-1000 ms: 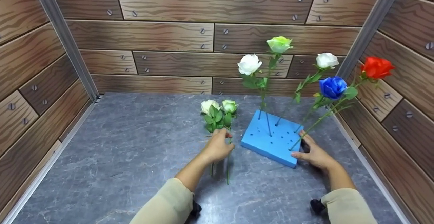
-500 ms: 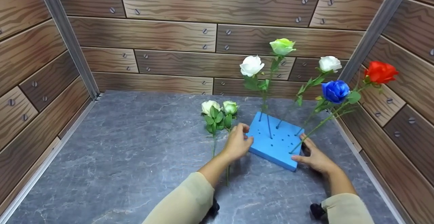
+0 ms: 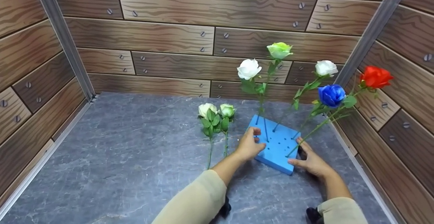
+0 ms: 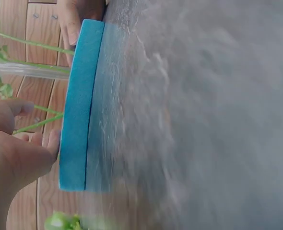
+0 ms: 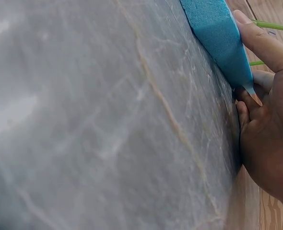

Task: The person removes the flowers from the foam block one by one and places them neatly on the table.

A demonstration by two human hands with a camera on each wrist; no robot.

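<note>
Five flowers stand in the blue block (image 3: 276,157) on the surface (image 3: 135,156): one green flower (image 3: 279,51), two white flowers (image 3: 249,69), one blue flower (image 3: 332,96) and one red flower (image 3: 376,77). Two pale flowers (image 3: 207,110) lie left of it, not yet inserted, so the work seems more than half done. Several holes show no stem. The right hand (image 3: 312,162) grips the block's right edge; the left hand (image 3: 249,146) is over its left side, fingers loosely bent, holding nothing.
</note>
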